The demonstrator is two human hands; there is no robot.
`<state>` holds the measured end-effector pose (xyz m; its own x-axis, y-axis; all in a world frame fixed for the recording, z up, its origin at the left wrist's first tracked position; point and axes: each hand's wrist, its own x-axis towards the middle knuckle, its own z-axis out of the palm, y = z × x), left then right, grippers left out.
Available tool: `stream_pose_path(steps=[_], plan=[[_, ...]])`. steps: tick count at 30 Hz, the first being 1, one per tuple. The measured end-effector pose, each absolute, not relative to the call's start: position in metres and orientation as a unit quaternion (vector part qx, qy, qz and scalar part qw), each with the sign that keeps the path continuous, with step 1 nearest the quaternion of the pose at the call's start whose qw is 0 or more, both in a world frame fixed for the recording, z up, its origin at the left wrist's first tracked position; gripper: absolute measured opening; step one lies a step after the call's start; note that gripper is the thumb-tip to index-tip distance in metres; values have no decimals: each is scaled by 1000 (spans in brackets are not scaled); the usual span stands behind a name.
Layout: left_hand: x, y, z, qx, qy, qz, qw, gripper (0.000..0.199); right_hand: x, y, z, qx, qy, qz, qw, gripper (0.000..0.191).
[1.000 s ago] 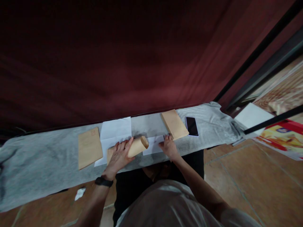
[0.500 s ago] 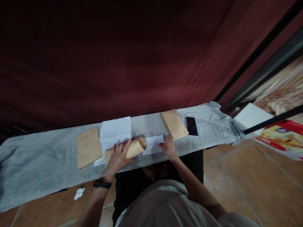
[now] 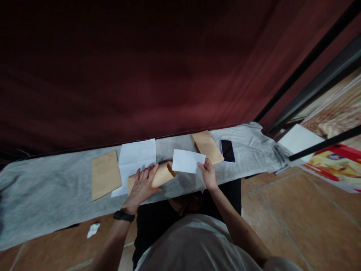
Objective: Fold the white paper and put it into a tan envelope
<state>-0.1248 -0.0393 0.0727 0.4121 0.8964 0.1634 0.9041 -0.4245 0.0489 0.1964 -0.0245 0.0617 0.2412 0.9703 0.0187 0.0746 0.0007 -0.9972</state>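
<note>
My left hand (image 3: 143, 187) lies with fingers spread on a brown envelope (image 3: 163, 175), whose right end bulges open. Between the thumb and fingers of my right hand (image 3: 208, 174) is a folded white paper (image 3: 186, 161), raised off the cloth, its left edge beside the envelope's mouth. A larger creased white sheet (image 3: 137, 152) lies partly under the envelope and my left hand. To its left is another brown envelope (image 3: 106, 175), lying flat. A stack of brown envelopes (image 3: 208, 146) sits beyond my right hand.
A phone (image 3: 228, 150) lies right of the stack on the grey cloth (image 3: 70, 188). A dark red curtain (image 3: 158, 75) hangs behind. At the right are a black bar (image 3: 324, 145) and a red and yellow box (image 3: 338, 163). Crumpled white paper (image 3: 93, 230) is on the tiled floor.
The folded white paper has been lifted off the cloth by my right hand, which has moved slightly right. My left hand stays on the envelope.
</note>
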Motion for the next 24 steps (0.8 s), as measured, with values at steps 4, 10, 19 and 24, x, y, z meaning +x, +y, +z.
stream_pose_path(steps=[4,10,19,24], plan=[[-122,-40,73,-838,-537,-81,44,113,193,-30,57,-578,-506,413,489,22],[-121,-42,70,-825,-558,-62,60,111,212,-22,57,-584,-591,354,429,21],[-118,-40,68,-804,-591,-69,-2,116,225,-5,66,-588,-665,331,319,10],[-120,-38,60,-812,-571,-12,-122,124,218,-2,66,-576,-649,367,335,14]])
